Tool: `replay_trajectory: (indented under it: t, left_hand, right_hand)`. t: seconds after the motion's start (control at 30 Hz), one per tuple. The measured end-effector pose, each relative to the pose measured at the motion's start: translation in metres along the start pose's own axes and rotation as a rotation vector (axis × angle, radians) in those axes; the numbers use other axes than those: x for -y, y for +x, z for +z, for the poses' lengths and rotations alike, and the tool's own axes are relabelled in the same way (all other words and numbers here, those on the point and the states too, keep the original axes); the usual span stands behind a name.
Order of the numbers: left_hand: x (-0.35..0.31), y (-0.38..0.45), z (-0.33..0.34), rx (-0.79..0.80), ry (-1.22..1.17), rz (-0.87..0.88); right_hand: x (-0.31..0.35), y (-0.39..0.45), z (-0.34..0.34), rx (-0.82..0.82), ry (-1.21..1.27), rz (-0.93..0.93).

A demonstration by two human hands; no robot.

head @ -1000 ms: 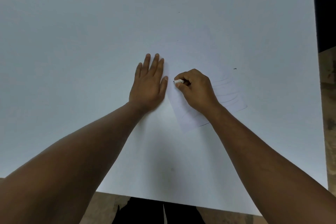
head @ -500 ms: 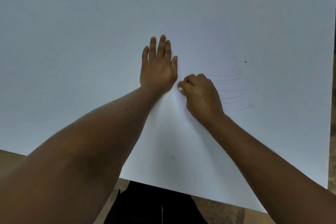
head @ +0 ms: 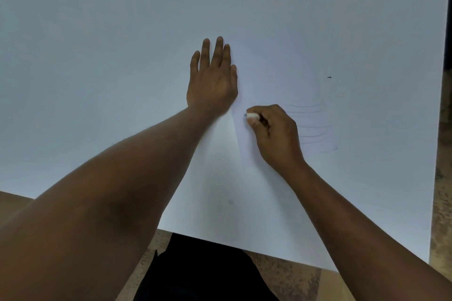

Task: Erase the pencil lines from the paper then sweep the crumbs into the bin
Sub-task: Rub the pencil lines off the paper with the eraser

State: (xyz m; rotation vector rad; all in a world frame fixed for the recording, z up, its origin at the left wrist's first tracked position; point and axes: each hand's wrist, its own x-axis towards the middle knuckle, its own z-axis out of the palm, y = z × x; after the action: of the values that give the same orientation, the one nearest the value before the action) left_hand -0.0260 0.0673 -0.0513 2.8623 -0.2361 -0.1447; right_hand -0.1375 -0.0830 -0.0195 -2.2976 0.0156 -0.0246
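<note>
Erase step in hand, not done. Paper (head: 281, 85) lies on the white counter (head: 97, 32), right of centre, nearer the right edge than the left. It's hard to pick out against the surface; its left edge shows as a faint slanted line just past the left hand.

Left hand (head: 211, 83): flat, fingers straight and close together, palm pressing down at the paper's left edge to pin it.

Right hand (head: 276, 129): fingers curled, pinching a small white eraser (head: 252, 116) between thumb and forefinger, tip down on the paper near its left side. A small dark mark sits right at the eraser tip.

Pencil lines (head: 310, 127): several faint wavy strokes, just right of the right hand, near the paper's lower right corner. So erasing is partway at best.

One dark speck (head: 329, 77) on the counter beyond the paper's right side; can't tell if it's a crumb. No other crumbs resolvable. Bin not in view.

Next move, my read: shift the eraser right onto the remaining strokes, short rubs, keep the left hand pinning so the sheet doesn't crease or slide. Sweep comes after, and needs the bin located first.
</note>
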Motion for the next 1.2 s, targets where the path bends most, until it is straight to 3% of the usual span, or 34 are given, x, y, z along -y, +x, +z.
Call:
replay_trajectory:
  t: [0.27,0.63,0.73,0.83,1.07,1.2]
  left_hand:
    - [-0.003,-0.004,0.001,-0.002,-0.051,-0.005]
    - [-0.012,-0.007,0.012,-0.023,0.070,-0.018]
    - [-0.012,-0.007,0.012,-0.013,0.062,-0.026]
    - [-0.014,-0.008,0.012,-0.008,0.073,-0.029]
    - [-0.014,-0.008,0.012,0.019,0.085,-0.034]
    - [-0.014,-0.007,0.009,0.036,0.057,-0.043]
  right_hand:
    - [0.002,0.014,0.010,-0.141,0.026,0.179]
    - [0.000,0.025,0.020,-0.123,-0.293,-0.022]
    - [-0.015,0.027,0.005,-0.267,-0.378,0.081]
    - [-0.025,0.027,-0.004,-0.308,-0.316,0.171]
    - [0.005,0.020,0.030,-0.205,-0.282,0.047]
    - [-0.019,0.030,0.007,-0.335,-0.448,0.106]
